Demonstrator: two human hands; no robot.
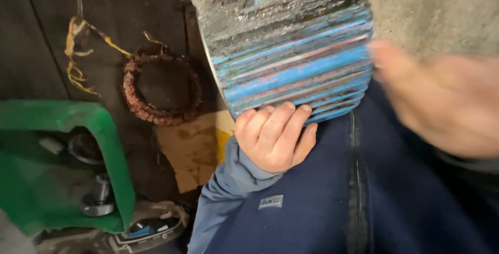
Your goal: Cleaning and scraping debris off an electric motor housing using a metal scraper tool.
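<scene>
- Gripping the lower edge of a blue finned motor housing [293, 51], the left hand [274, 135] has its fingers [291, 124] curled up against the bottom fins, knuckles toward the camera, closed onto the casing.
- The housing sits at the top middle of the view, above the person's lap, its ribs streaked with dark grime and patches of reddish wear, the upper face caked in black dirt.
- The right hand [447, 101] is at the right edge, just beside the housing's right side, too blurred to tell how far its fingers are spread or whether it touches the casing.
- A grey-blue sleeve [228, 191] covers the left forearm, and dark blue clothing [332, 202] fills the lower right.
- On the dark floor to the left lies a ring-shaped copper winding [160, 89] with frayed yellowish strands [78, 56] trailing off it.
- A torn piece of brown cardboard [195, 150] lies below the winding, near the left hand.
- A green plastic container [112, 145] at the lower left holds metal parts [99, 197].
</scene>
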